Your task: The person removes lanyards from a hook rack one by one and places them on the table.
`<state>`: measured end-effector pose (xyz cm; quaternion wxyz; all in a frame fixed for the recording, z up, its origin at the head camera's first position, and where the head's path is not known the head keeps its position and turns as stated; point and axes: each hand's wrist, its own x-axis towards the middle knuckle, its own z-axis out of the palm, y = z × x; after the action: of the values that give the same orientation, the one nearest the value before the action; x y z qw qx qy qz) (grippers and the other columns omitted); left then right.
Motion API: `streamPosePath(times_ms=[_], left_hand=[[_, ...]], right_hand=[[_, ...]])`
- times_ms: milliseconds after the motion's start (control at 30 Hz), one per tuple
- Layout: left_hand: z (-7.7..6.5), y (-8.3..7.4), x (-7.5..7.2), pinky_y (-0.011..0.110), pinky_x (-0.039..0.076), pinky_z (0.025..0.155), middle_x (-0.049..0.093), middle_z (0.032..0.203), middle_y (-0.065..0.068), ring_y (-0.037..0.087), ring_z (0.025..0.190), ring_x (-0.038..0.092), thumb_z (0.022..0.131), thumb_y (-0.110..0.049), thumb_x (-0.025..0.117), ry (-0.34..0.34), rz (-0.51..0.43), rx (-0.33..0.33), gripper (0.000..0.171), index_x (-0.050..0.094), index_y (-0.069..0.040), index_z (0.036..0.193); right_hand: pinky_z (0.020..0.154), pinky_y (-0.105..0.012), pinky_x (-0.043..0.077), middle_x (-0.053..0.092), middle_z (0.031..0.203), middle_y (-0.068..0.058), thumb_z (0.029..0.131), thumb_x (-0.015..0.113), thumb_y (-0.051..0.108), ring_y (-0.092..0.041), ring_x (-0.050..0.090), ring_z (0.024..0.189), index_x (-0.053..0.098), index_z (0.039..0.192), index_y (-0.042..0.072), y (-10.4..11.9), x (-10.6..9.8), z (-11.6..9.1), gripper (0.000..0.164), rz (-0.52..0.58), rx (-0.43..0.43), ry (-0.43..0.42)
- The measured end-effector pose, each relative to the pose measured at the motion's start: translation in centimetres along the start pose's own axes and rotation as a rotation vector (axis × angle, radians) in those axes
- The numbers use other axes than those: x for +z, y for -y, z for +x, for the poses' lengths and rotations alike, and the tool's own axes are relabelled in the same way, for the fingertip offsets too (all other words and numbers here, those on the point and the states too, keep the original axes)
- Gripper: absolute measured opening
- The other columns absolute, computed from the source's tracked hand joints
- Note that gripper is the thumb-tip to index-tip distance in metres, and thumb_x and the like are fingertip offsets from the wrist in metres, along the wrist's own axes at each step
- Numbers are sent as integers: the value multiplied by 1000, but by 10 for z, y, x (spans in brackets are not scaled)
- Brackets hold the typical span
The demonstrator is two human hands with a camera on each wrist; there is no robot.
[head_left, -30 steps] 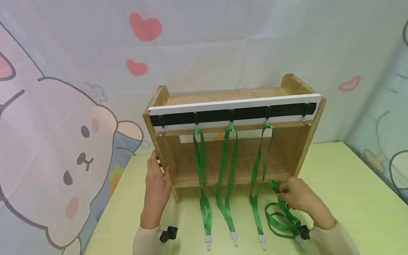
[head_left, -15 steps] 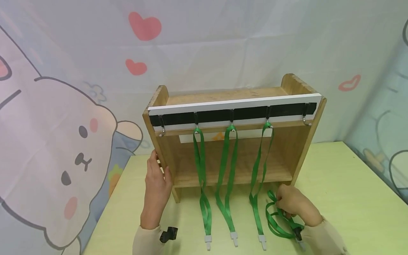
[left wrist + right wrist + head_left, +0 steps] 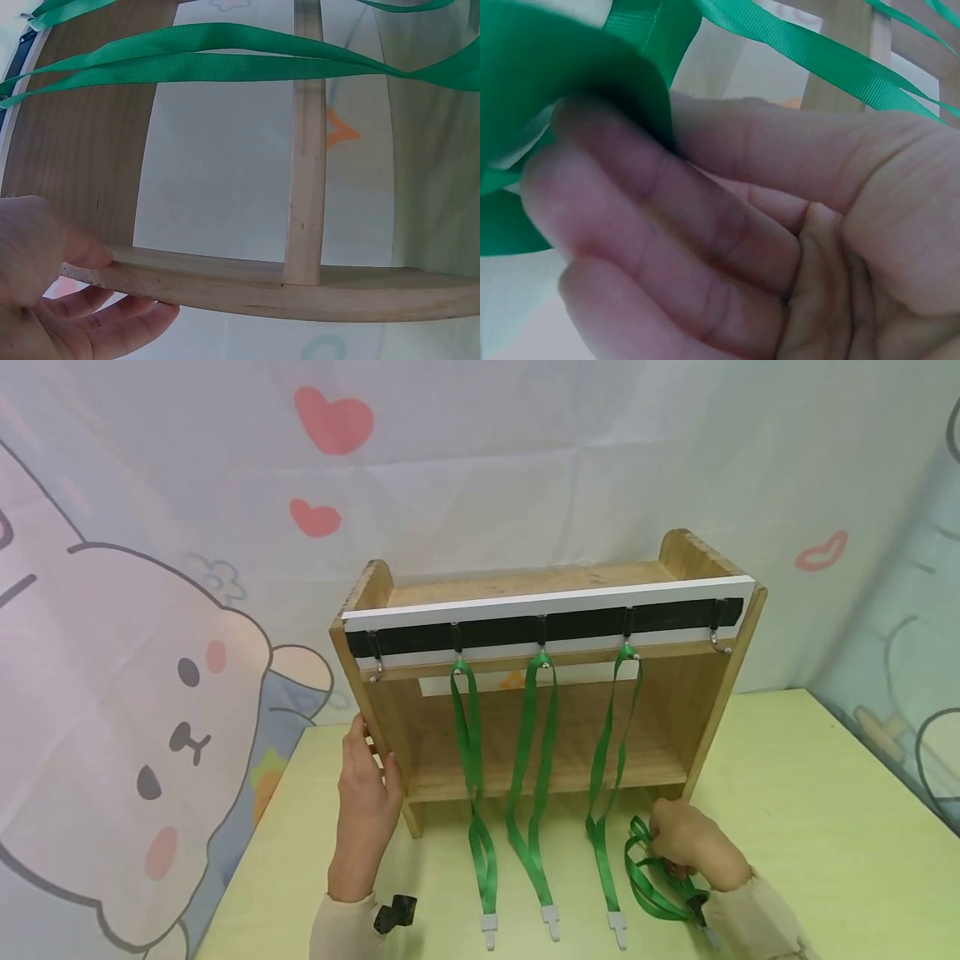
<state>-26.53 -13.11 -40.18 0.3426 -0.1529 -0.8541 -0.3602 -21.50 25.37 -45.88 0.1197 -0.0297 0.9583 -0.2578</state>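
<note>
My left hand (image 3: pixel 366 793) grips the left side panel of a wooden shelf (image 3: pixel 547 785); in the left wrist view the thumb and fingers lie on either side of the panel's edge (image 3: pixel 217 289). Low at the front right, my right hand (image 3: pixel 693 843) pinches a green lanyard (image 3: pixel 652 897) that lies in loose loops on the table. The right wrist view shows its ribbon (image 3: pixel 641 45) between thumb and fingers. Three more green lanyards hang from the middle hooks, among them the left one (image 3: pixel 471 752), the centre one (image 3: pixel 525 760) and the right one (image 3: pixel 600 768).
A white rail with a black strip (image 3: pixel 495 633) runs across the shelf's top front. Its far left hook (image 3: pixel 377 664) and far right hook (image 3: pixel 717 639) bear no lanyard. Behind the pale green table (image 3: pixel 795 793) hangs a printed cloth (image 3: pixel 480 485).
My right hand has moved slightly down and toward me, lowering the lanyard's raised upper end to the table. My left hand keeps its hold on the shelf.
</note>
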Motion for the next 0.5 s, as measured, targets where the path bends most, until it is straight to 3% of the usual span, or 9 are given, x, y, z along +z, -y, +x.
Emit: streamPosePath(times_ms=[500], left_hand=[[0,1,0,48,60,69,46,129,30,43,102,60,94,12,58,8,-17,-7,63,27,9,149]], right_hand=[[44,-30,51,58,56,-4,86,78,12,-18,59,47,66,65,7,4,-11,-6,25,-5,15,18]])
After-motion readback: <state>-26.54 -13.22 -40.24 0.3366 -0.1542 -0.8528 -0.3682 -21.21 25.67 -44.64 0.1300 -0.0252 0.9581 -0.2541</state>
